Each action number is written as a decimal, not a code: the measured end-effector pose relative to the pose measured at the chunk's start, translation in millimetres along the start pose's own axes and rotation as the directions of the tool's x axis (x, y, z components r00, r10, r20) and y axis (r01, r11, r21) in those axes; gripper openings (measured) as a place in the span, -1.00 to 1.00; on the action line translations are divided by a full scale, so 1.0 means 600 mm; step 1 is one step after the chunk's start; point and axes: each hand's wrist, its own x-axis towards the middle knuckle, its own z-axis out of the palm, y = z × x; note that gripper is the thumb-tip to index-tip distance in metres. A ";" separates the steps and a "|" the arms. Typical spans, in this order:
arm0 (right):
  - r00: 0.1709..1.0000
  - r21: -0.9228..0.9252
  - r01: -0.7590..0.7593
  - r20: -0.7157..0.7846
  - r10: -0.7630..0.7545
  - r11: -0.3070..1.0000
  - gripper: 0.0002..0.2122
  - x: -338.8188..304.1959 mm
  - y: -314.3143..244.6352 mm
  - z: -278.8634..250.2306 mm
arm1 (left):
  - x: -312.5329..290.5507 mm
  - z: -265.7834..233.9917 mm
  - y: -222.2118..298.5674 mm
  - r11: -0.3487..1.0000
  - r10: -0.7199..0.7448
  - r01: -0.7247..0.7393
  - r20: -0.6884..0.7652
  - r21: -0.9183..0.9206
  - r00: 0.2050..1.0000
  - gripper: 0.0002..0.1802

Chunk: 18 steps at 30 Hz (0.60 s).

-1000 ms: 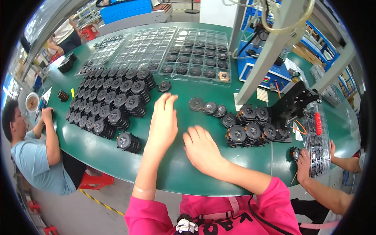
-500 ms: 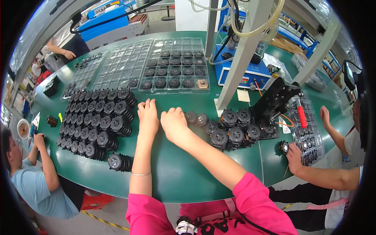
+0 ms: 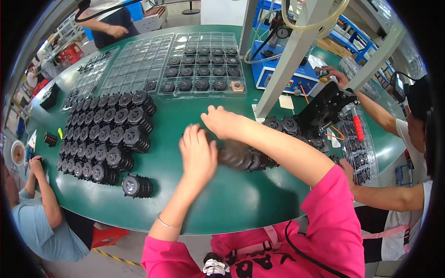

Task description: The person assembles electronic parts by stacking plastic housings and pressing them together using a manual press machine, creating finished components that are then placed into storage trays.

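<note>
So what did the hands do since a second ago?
Both hands slid right, toward the black round parts lying in a row. The left hand now rests against that row's left end; whether it grips is blurred. The right hand reaches over behind it. The stacked parts on the left and the clear trays on the green table stayed put.

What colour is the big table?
Dark green; the table shows best in the head view.

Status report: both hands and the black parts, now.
Left hand flat against a blurred row of black round parts, grip unclear. Right hand over the same row. Stacked black parts lie left, apart on the green table.
</note>
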 end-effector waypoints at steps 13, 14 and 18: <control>0.982 0.216 0.041 -0.188 0.000 0.976 -0.69 -0.023 0.018 -0.014 | -0.045 0.021 0.053 0.968 -0.032 0.037 0.025 -0.249 0.999 -0.39; 0.982 0.202 -0.030 -0.179 0.067 0.979 -0.71 -0.026 0.018 -0.020 | -0.045 0.022 0.052 0.966 -0.033 0.035 0.012 -0.257 0.999 -0.41; 0.995 0.162 -0.090 0.057 0.082 0.983 -0.72 -0.043 0.030 -0.047 | -0.042 0.013 0.052 0.972 -0.006 0.020 0.063 -0.233 0.998 -0.49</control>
